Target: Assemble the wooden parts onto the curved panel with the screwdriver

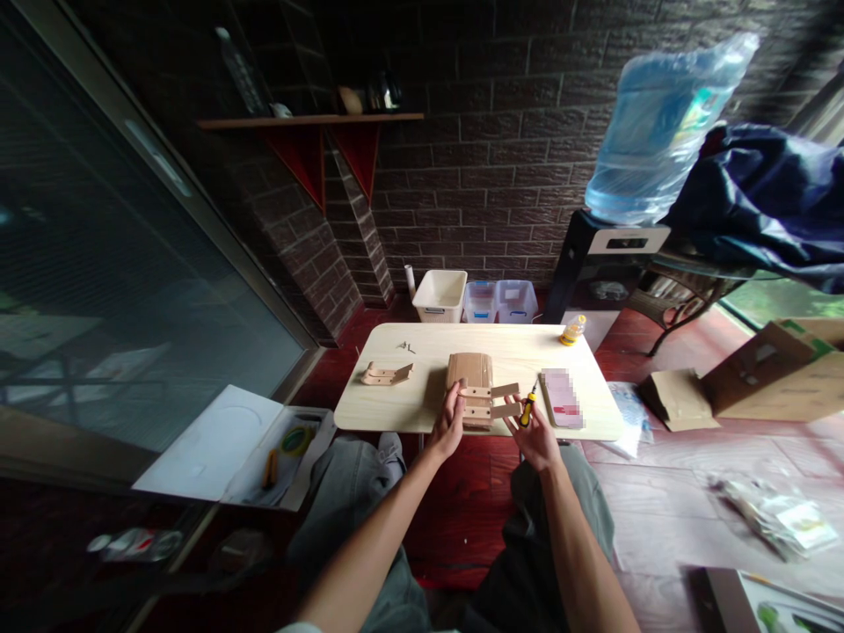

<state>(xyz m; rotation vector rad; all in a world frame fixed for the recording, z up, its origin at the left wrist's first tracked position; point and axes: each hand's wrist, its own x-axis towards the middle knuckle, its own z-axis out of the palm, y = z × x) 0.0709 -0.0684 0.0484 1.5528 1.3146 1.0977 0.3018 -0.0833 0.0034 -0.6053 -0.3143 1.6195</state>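
Observation:
My left hand (450,422) is closed on the left end of a wooden piece (476,393) with two parallel arms and dark holes. It is held over a brown cardboard box (469,365). In my right hand (537,435) is a yellow and black screwdriver (528,408), its tip pointing up and away. The fingers of that hand also come close to the right end of the wooden piece; whether they touch it I cannot tell. A similar wooden piece (388,375) lies on the left of the table (514,338), with a few small screws (405,347) behind it.
A pinkish flat packet (562,397) lies right of my hands, and a yellow-capped bottle (573,331) stands at the back right. Left of the table sits an open white box (280,457). Bins (440,294) and a water dispenser (610,264) stand behind; cardboard boxes (765,374) are at right.

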